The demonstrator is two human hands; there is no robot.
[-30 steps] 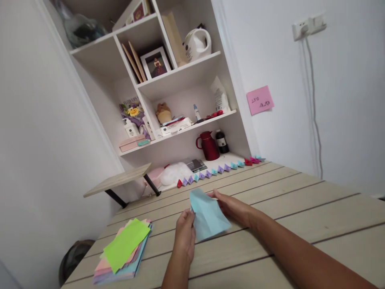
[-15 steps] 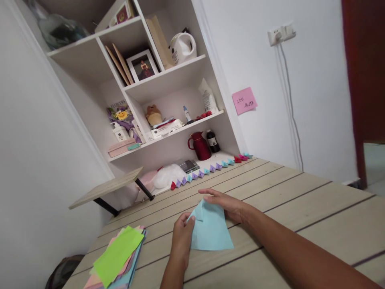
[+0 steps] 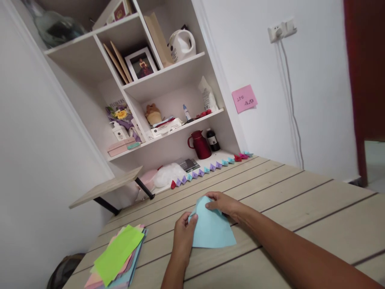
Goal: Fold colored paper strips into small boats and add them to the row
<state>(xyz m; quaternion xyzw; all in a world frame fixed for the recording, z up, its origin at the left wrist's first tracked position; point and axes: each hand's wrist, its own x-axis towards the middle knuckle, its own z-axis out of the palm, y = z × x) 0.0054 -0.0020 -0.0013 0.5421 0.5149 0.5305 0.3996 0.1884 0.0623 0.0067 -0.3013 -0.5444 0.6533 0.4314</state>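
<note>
- The step in hand looks like folding: a blue paper (image 3: 214, 233) is gripped in both hands, its upper part bent between them and its lower part spread out as a single broad face.
- The blue paper is in front of the person, over the counter (image 3: 270, 216); whether its near edge touches the boards or hangs just above them, I cannot tell.
- Left hand (image 3: 182, 237): the fingers are closed on the paper's left edge, the thumb lying along the near side and the other fingers curled at the edge, partly hidden.
- Right hand (image 3: 224, 204): the fingers are closed at the top right of the paper, thumb pressed on the near face, the other fingers curved over the upper edge.
- The next move, as I judge it, calls for the left hand to steady its edge while the right lines up the bent part and presses a sharp crease; letting go early could let the fold slip crooked.
- A stack of paper (image 3: 118, 255) with a green sheet on top lies left of the left hand, apart from it.
- A row of small folded papers (image 3: 201, 173) lines the counter's far edge, well apart from both hands.
</note>
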